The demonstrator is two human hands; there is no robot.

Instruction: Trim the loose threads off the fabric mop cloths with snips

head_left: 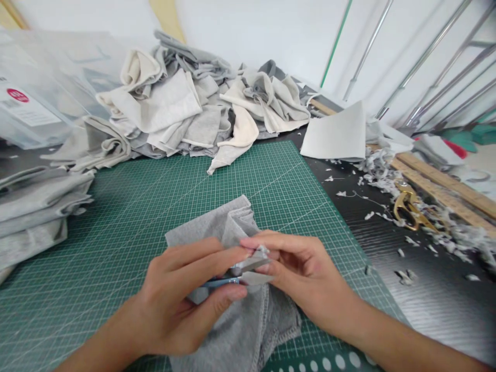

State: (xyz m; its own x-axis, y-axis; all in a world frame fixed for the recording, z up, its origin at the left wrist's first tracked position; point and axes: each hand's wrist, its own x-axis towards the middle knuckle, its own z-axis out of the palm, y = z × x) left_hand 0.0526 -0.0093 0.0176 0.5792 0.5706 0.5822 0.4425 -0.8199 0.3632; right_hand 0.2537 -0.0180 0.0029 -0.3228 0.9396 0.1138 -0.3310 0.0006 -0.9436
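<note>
A piece of grey knit fabric (236,330) with overlocked seams lies on the green cutting mat, partly lifted under my hands. My left hand (186,294) grips small thread snips (253,278) with blue handles; their short metal blades point right and look slightly apart. Pinched between the thumb and fingers of my right hand (306,274) is a raised edge of the fabric, right at the blade tips. A small pale tuft of thread or cloth (262,250) shows between the hands. The handles are mostly covered by my left fingers.
The cutting mat (127,201) lies on a black table. Heaped grey fabric pieces (174,108) are at the back, with a folded stack (39,212) at left beside a clear plastic bin (58,88). Gold-handled scissors (406,206), wooden rulers (445,191) and scraps lie at right.
</note>
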